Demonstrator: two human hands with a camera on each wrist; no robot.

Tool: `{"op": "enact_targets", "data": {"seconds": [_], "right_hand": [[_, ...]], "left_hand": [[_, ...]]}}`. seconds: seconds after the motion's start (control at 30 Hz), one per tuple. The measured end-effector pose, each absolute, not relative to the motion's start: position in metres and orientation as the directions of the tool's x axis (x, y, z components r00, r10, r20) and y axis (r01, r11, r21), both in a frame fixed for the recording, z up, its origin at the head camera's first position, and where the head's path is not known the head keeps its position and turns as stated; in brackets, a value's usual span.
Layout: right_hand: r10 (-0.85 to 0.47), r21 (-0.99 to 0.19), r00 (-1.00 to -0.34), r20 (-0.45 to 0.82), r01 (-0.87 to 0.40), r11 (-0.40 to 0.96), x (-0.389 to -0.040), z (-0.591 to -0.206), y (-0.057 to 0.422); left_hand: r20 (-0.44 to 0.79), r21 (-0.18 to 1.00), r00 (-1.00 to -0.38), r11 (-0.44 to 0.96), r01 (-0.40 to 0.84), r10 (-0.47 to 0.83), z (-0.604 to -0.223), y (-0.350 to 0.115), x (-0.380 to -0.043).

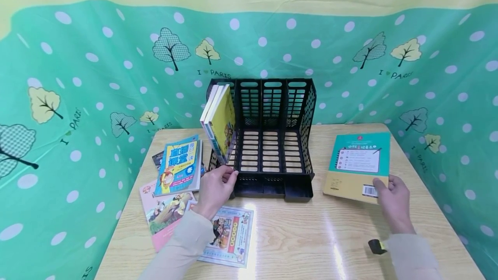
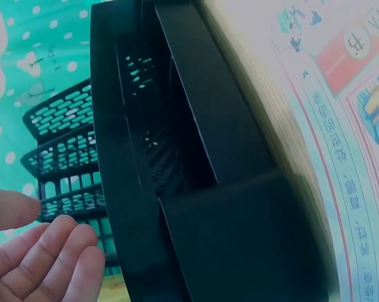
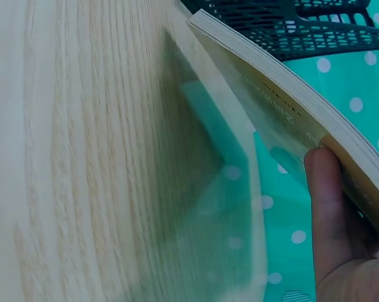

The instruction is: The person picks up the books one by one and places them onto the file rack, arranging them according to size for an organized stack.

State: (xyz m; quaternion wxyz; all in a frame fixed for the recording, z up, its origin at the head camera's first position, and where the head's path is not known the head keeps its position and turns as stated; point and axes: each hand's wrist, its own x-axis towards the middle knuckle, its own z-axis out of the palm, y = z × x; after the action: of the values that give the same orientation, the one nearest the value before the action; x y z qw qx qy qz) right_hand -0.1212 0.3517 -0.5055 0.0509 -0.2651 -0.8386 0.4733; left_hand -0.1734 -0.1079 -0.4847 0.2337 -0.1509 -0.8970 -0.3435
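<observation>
A book with a teal and tan back cover (image 1: 357, 154) is held by its near right corner in my right hand (image 1: 396, 204). Tilted, it hangs above the table in the right wrist view, my thumb (image 3: 327, 204) against one cover. My left hand (image 1: 215, 190) is at the front left of a black file rack (image 1: 298, 188), fingers loosely bent and holding nothing. Just beyond it, several books with a yellow cover outermost (image 1: 224, 124) stand leaning in the rack's leftmost compartment. Whether those fingertips touch the rack cannot be told.
On the left of the wooden table (image 1: 295, 232) lie stacked books, a blue one (image 1: 180, 167) uppermost. A pink book (image 1: 167, 215) and a blue-bordered book (image 1: 232, 237) lie nearer, partly behind my left arm. A patterned green curtain (image 1: 334, 64) surrounds the table.
</observation>
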Motion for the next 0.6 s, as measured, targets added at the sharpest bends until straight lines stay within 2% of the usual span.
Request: {"op": "enact_targets", "data": {"seconds": [0.27,0.6], "right_hand": [[0.475,-0.821,-0.879,-0.042,0.301,0.485,-0.110,-0.490,0.342],[0.418,-0.762,-0.905,0.082,0.213,0.611,-0.097,-0.476,0.329]], "left_hand": [[0.504,0.567,-0.857,0.709,0.419,0.103,-0.483,-0.104,-0.171],[0.503,0.620,-0.858,0.648,0.443,0.105,-0.478,-0.098,-0.169]]}}
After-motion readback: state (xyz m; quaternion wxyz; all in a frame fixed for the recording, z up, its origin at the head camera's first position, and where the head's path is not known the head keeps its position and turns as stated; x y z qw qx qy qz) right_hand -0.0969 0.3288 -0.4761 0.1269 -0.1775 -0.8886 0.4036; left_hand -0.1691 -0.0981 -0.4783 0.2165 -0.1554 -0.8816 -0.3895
